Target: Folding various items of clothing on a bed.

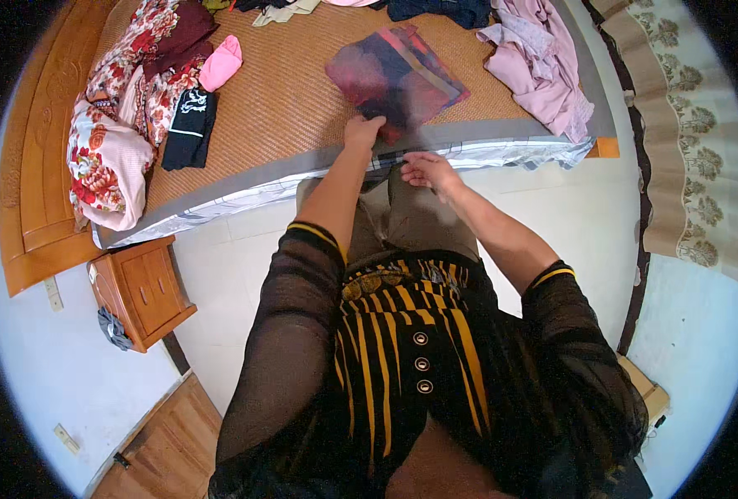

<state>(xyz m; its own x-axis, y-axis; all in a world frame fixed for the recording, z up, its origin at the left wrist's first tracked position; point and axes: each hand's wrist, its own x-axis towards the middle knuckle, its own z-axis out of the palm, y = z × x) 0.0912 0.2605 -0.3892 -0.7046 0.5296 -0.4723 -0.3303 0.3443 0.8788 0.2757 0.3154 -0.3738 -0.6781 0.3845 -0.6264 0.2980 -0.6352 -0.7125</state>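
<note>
Our left hand (362, 133), fingers pinched together, holds the near edge of one thin, roughly four-sided cloth (402, 76), patchy red and navy, over the woven bed mat (277, 83). Our right hand (432, 173) curls narrowly; we cannot tell whether it holds anything. Leftward lie one small pink piece (221, 64) and one folded black garment (190, 133).

Both hands (364, 133) (432, 173) reach forward, left slightly farther.
</note>
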